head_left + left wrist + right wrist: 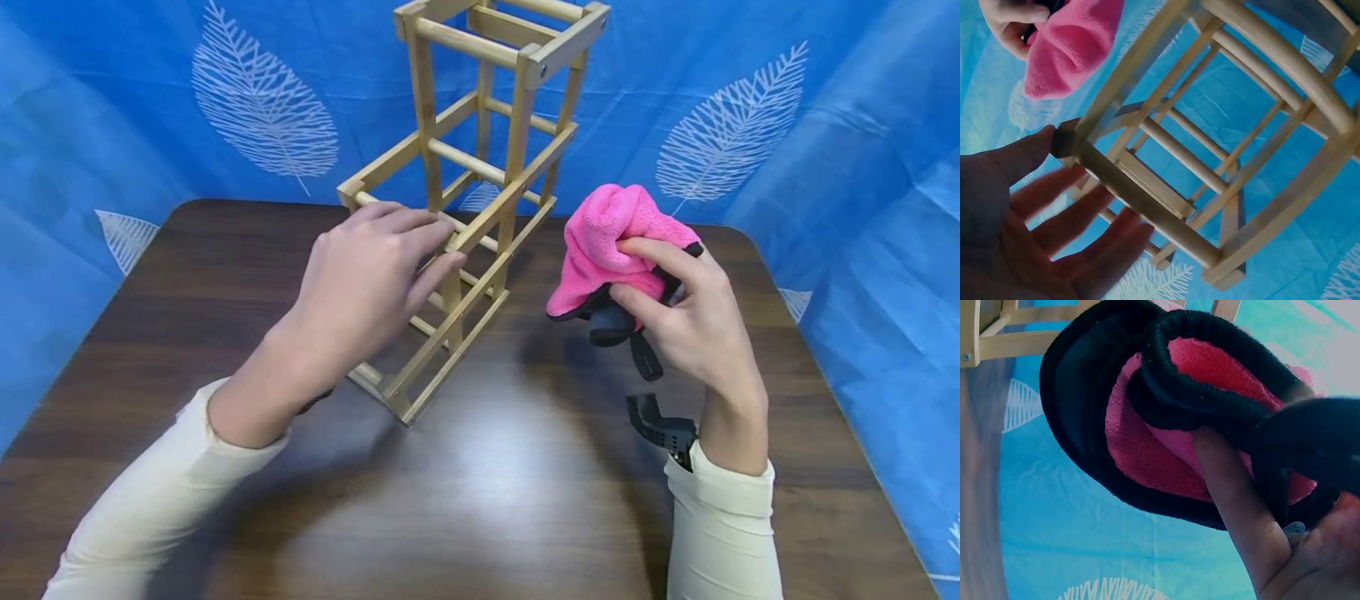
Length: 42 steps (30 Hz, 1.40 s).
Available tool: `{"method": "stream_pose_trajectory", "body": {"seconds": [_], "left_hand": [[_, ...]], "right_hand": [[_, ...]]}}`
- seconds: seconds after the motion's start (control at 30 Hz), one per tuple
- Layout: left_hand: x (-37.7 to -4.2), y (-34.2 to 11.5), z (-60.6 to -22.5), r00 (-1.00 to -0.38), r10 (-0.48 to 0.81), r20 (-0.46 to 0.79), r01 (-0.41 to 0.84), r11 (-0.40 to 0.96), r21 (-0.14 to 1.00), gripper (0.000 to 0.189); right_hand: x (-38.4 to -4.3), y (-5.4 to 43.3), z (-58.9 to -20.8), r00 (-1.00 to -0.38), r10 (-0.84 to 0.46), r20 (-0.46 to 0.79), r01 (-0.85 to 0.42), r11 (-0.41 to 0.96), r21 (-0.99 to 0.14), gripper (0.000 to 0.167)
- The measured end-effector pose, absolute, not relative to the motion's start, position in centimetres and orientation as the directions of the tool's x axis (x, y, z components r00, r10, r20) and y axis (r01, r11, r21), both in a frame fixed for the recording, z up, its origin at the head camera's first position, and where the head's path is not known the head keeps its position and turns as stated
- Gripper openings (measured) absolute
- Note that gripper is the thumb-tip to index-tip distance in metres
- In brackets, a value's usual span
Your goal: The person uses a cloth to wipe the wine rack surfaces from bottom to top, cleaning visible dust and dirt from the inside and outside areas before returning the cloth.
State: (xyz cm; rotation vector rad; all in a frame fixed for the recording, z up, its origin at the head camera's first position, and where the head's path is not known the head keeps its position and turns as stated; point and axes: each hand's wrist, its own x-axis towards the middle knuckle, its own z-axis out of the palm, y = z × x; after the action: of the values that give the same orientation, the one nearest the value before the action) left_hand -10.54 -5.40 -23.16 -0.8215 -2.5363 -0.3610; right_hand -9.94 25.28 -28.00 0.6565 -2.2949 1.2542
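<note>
A stepped wooden rack of pale rails and round dowels stands on the table. At the near corner of its lower tier, my left hand holds the frame. Seen from the left wrist, the thumb presses the end of the corner while the fingers reach the rail. To the right of the rack, my right hand pinches a bunched pink cloth with black edging above the table. Its black trim curls into a fold in the right wrist view, with a finger lying across the pink fabric.
The dark wood-grain table has rounded far corners. Behind it and at both sides hangs a blue sheet with white leaf prints. A black wrist mount juts from the right sleeve.
</note>
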Motion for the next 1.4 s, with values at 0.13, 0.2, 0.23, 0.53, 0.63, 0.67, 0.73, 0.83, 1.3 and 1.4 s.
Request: {"method": "stream_pose_trajectory", "body": {"seconds": [0.13,0.2,0.23,0.53,0.63,0.67,0.73,0.83,1.3,1.4], "left_hand": [[-11.1,-5.8,-23.3,-0.711,0.518,0.476,0.666,0.714,0.218,0.028],[-11.3,-6.0,-23.4,-0.714,0.524,0.465,0.679,0.681,0.275,0.025],[-11.3,-6.2,-23.5,-0.714,0.524,0.464,0.683,0.667,0.297,0.023],[-11.8,-8.9,-23.8,-0.672,0.600,0.434,0.741,0.540,0.399,0.025],[-12.3,-9.9,-23.8,-0.646,0.641,0.415,0.761,0.495,0.419,0.027],[-12.5,-10.3,-23.8,-0.633,0.655,0.412,0.771,0.482,0.417,0.027],[-13.0,-11.1,-23.8,-0.613,0.673,0.414,0.786,0.471,0.399,0.028],[-13.5,-12.4,-23.8,-0.613,0.660,0.434,0.790,0.498,0.358,0.028],[-14.3,-15.1,-27.1,-0.830,0.271,0.487,0.540,0.604,0.586,0.037],[-14.6,-16.7,-27.9,-0.913,0.135,0.385,0.379,0.630,0.678,0.041]], "right_hand": [[-9.9,25.3,-28.0,-0.787,-0.169,0.593,-0.592,0.479,-0.648,0.044],[-9.8,25.4,-28.0,-0.785,-0.160,0.598,-0.591,0.483,-0.646,0.044],[-9.8,25.5,-28.0,-0.785,-0.159,0.599,-0.591,0.484,-0.645,0.044],[-9.8,25.9,-28.2,-0.786,-0.123,0.606,-0.572,0.519,-0.635,0.042],[-9.8,26.1,-28.5,-0.779,-0.062,0.624,-0.555,0.531,-0.640,0.042],[-9.8,26.2,-28.5,-0.773,-0.040,0.634,-0.553,0.533,-0.641,0.042],[-9.9,26.3,-28.6,-0.756,0.017,0.654,-0.550,0.524,-0.650,0.042],[-10.1,26.5,-28.6,-0.720,0.098,0.687,-0.565,0.493,-0.662,0.042],[-9.6,25.9,-27.4,-0.593,0.301,0.747,-0.646,0.376,-0.664,0.038],[-9.1,25.1,-26.7,-0.559,0.345,0.754,-0.666,0.356,-0.656,0.035]]}}
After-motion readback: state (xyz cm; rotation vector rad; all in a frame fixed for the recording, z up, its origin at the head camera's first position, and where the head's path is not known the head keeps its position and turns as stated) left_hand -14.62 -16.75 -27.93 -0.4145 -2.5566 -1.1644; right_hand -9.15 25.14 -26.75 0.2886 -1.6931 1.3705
